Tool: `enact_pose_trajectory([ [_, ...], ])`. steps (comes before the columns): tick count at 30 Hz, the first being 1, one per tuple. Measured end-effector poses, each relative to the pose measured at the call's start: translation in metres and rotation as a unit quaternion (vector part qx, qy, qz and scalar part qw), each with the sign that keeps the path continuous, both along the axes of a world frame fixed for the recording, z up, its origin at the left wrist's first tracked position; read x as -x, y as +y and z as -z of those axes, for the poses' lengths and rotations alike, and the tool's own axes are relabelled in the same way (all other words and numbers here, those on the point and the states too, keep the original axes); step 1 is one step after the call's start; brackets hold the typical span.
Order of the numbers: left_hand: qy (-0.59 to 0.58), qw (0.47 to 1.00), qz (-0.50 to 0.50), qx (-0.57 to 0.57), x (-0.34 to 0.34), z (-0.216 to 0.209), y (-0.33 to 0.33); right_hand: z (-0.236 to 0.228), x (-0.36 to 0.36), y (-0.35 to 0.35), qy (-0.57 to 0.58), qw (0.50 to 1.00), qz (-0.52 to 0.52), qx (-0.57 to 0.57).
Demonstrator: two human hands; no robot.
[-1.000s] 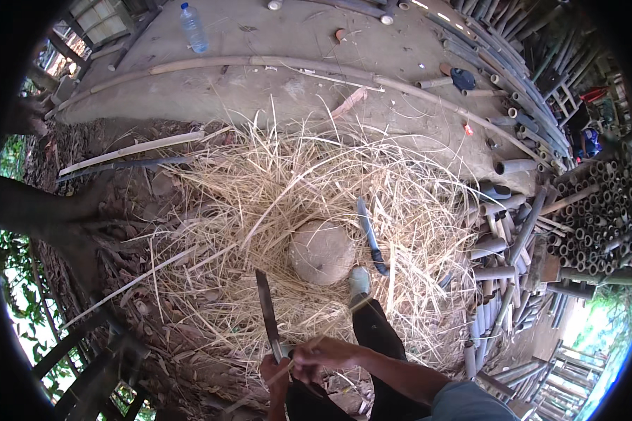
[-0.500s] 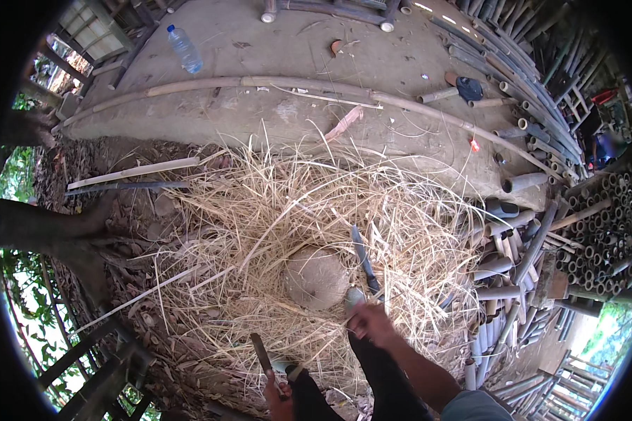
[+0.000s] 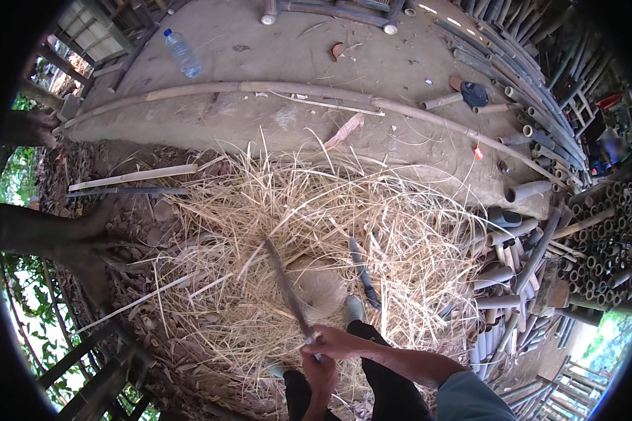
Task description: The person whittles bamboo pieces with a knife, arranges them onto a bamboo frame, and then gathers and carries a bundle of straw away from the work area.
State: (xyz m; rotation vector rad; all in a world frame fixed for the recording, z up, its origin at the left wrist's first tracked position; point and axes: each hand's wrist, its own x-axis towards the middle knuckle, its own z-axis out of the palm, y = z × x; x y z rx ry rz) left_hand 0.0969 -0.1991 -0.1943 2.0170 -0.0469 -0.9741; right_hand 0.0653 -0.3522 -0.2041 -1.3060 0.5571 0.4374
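A machete (image 3: 282, 279) with a long dark blade points away from me, its tip over the straw. Around its pale handle my left hand (image 3: 321, 373) is closed at the lower end. My right hand (image 3: 332, 342) grips it too, fingers closed where blade and handle meet. Behind the blade, a rounded wood block (image 3: 319, 286) sits in the straw between my feet. Just right of the block lies a long dark grey tool (image 3: 364, 272) with a black lower end; its kind I cannot make out.
Loose straw-like strips (image 3: 400, 231) surround the block. Beyond them a long bamboo pole (image 3: 295, 89) edges a raised earth floor, with a plastic bottle (image 3: 182, 54) on it. Bamboo pieces (image 3: 498, 281) pile up at right. A tree trunk (image 3: 49, 228) stands at left.
My left hand has raised the machete and brought it rightward, its blade now over the straw. My right hand has come left from beside the block and closed on the machete.
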Motion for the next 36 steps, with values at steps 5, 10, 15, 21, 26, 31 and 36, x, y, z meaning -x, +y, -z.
enact_pose_trajectory([
  [5, -0.216, 0.913, 0.299, 0.174, -0.046, -0.008, -0.123, 0.016, 0.002, -0.149, 0.187, 0.928, 0.256, 0.196],
  [10, -0.215, 0.927, 0.303, 0.053, -0.078, 0.089, -0.130, 0.059, 0.091, -0.319, 0.101, 0.809, 0.224, 0.534],
  [15, -0.185, 0.919, 0.327, -0.117, -0.092, 0.177, -0.104, 0.046, 0.100, -0.402, 0.116, 0.798, 0.159, 0.569],
  [21, -0.221, 0.904, 0.330, -0.160, -0.074, 0.222, -0.078, 0.039, 0.016, -0.448, 0.026, 0.818, 0.126, 0.561],
  [26, -0.163, 0.914, 0.314, -0.202, -0.072, 0.232, -0.079, 0.038, -0.006, -0.463, 0.094, 0.824, 0.113, 0.547],
  [31, -0.149, 0.922, 0.275, -0.228, -0.086, 0.229, -0.076, -0.012, 0.050, -0.416, 0.096, 0.877, -0.023, 0.470],
  [36, -0.104, 0.914, 0.319, -0.228, -0.085, 0.216, -0.116, 0.021, 0.086, -0.433, 0.109, 0.808, 0.041, 0.577],
])
